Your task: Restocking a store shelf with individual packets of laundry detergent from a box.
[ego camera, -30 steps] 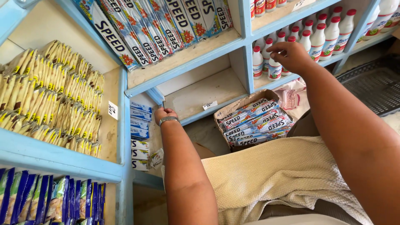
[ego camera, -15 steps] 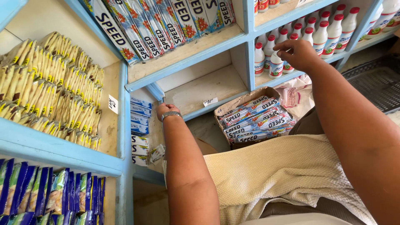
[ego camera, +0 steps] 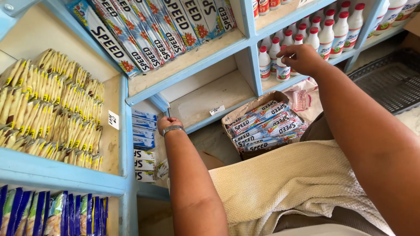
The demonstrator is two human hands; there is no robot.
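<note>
Right hand: the right hand [ego camera: 302, 59] reaches up to a blue shelf [ego camera: 306, 72] of small white bottles with red caps [ego camera: 284, 63]; its fingers [ego camera: 286, 51] are curled narrowly around the top of the front bottle, touching its cap.
Left hand: the left hand [ego camera: 168, 123] wears a metal wristband [ego camera: 172, 129] and rests at the front edge of a lower shelf, just beside a stack of blue and white flat boxes [ego camera: 143, 135]. Its fingers are bent away from the camera, so whether they grip anything cannot be told.
Bottles: they stand upright in rows at the upper right, white with red caps and blue-and-red labels; taller ones stand further right.
Carton: an open brown cardboard box [ego camera: 262, 124] sits below the bottle shelf, filled with long blue, white and red packets.
Upper shelf: matching long packets [ego camera: 153, 30] lean in a row.
Left shelf: many small yellow sachets [ego camera: 48, 105] are packed tightly.
Price tags: small white tags [ego camera: 113, 119] are fixed to shelf edges.
Bottom left: blue snack bags [ego camera: 48, 214], cut off by the frame.
Lap: a cream knitted cloth [ego camera: 288, 188] covers it.
Far right: a dark plastic crate [ego camera: 389, 83], partly cut off.
</note>
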